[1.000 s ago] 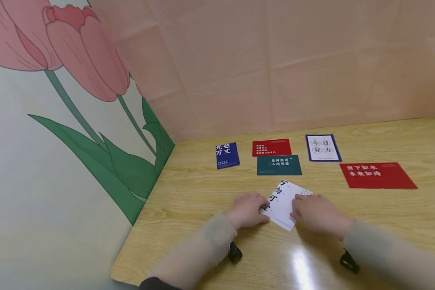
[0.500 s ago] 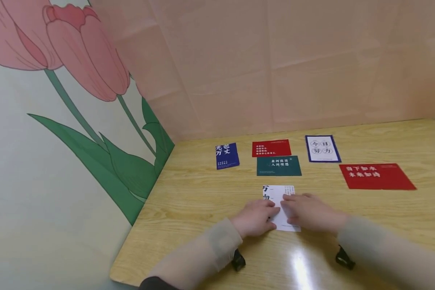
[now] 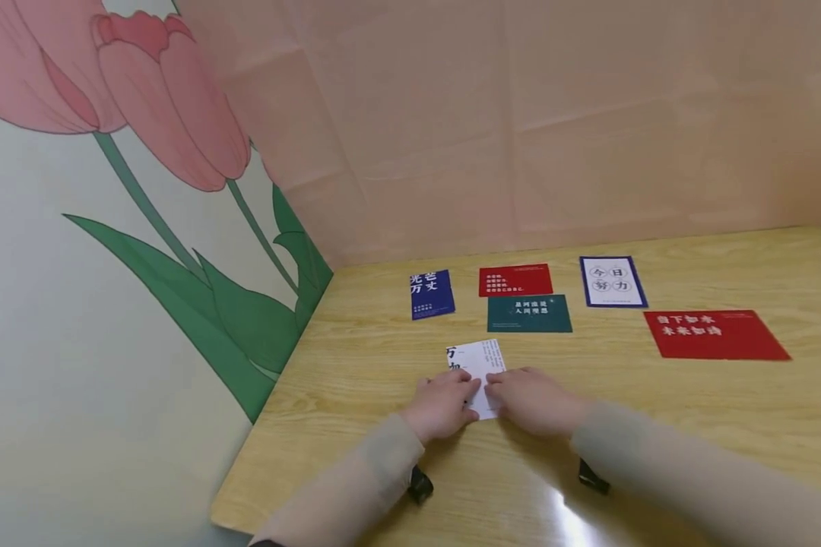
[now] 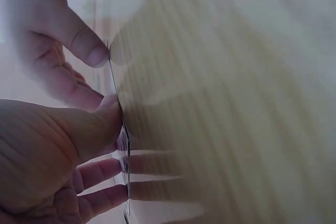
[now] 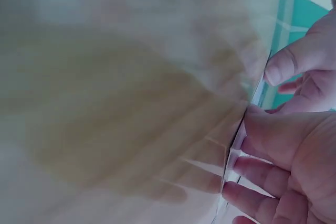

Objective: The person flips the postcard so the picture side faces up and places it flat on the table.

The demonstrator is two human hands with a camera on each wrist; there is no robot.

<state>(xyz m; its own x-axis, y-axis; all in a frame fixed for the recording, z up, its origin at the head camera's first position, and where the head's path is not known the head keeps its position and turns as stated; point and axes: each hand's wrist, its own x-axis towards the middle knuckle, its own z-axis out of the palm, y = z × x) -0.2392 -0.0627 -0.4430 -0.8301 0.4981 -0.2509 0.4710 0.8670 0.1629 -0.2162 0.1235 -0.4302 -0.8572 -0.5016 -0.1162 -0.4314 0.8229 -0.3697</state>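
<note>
A white card [image 3: 477, 358] printed with black characters lies on the wooden table in the head view, set almost straight. Over its left part rests my left hand [image 3: 443, 406], thumb and fingertips touching the card. My right hand [image 3: 535, 399] touches the right part from the other side, and the two thumbs sit near each other at the lower half. In the left wrist view, the left hand [image 4: 58, 150] has its fingertips along the thin card edge [image 4: 127, 142]. The right wrist view shows the right hand [image 5: 294, 166] with fingertips down on the card too. The fingers hide its lower corners.
Farther back on the table [image 3: 356, 334] lie a blue card [image 3: 441, 305], a red card [image 3: 535, 278], a green card [image 3: 502, 319], a blue-bordered white card [image 3: 613, 295] and a wide red card [image 3: 742, 338]. A tulip-painted wall [image 3: 144, 380] borders the left side.
The white card has turned from a slanted pose to nearly straight, then slid left. Both hands have moved left with it. The other cards stay in place.
</note>
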